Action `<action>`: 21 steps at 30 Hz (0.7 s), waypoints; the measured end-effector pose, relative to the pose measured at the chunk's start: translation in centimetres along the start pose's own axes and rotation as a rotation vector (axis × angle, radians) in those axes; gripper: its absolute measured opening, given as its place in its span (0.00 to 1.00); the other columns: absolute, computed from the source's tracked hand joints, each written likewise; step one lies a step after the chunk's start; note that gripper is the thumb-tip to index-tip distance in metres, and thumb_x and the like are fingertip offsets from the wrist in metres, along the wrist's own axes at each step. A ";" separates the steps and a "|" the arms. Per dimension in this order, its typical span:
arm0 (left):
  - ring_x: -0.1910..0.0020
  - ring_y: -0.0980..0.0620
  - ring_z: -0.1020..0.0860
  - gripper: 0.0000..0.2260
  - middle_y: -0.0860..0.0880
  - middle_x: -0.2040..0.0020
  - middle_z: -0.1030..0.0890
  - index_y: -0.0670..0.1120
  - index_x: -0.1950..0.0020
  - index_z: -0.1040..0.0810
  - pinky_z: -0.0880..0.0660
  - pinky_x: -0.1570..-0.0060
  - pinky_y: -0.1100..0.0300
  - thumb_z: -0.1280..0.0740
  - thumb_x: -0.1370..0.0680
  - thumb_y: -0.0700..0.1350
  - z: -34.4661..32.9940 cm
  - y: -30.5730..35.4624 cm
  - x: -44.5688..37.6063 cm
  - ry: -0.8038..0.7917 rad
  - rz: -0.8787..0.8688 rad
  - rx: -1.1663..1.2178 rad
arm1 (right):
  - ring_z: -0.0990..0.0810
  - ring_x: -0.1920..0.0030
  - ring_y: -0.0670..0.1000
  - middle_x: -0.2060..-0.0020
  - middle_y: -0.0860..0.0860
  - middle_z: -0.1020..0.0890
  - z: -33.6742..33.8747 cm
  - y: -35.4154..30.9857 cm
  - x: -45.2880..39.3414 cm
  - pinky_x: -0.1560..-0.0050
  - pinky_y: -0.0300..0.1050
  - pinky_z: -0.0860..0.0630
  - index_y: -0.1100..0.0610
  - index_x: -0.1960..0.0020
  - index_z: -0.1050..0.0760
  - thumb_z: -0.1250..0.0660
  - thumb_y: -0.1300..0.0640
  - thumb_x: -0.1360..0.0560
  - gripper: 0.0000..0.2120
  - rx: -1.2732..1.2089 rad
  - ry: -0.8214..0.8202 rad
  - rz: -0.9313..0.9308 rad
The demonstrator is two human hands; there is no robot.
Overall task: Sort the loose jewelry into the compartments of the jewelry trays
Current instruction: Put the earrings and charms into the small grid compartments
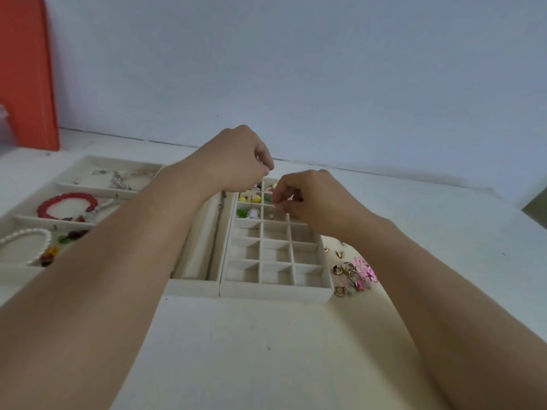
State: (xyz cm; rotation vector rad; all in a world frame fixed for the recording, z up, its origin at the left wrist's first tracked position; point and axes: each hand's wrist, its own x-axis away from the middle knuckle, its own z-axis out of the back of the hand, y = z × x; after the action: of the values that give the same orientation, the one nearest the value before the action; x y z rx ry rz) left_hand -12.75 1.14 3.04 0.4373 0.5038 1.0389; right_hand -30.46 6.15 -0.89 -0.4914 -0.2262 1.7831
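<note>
A cream grid tray [275,287] with many small compartments sits at the centre. Its far cells hold yellow, green and white beads [248,205]. My left hand [236,161] hovers over the far end with fingertips pinched on something tiny that I cannot make out. My right hand [307,196] pinches a small dangling earring [271,213] above a far cell. Loose rings, gold pieces and pink flower pieces [353,272] lie right of the tray.
A long-slot tray [192,287] adjoins the grid tray on its left. Farther left, a bracelet tray [35,221] holds a red bracelet [66,204], a pearl bracelet [26,242] and silver chains [124,176]. An orange board [26,72] leans on the wall.
</note>
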 end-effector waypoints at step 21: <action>0.58 0.59 0.25 0.06 0.54 0.55 0.21 0.53 0.49 0.14 0.33 0.63 0.67 0.30 0.22 0.44 -0.3 0.0 -0.3 -0.003 -0.002 0.017 | 0.21 0.58 0.47 0.64 0.45 0.20 -1.6 -0.6 -0.7 0.57 0.42 0.27 0.50 0.55 0.14 0.23 0.55 0.28 0.02 0.149 0.043 -0.073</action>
State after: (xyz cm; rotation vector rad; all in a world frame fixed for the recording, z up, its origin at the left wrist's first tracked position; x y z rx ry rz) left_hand -13.02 0.91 2.82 0.4531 0.5110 1.0323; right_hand -29.11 5.50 -1.94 -0.4091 -0.0801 1.7017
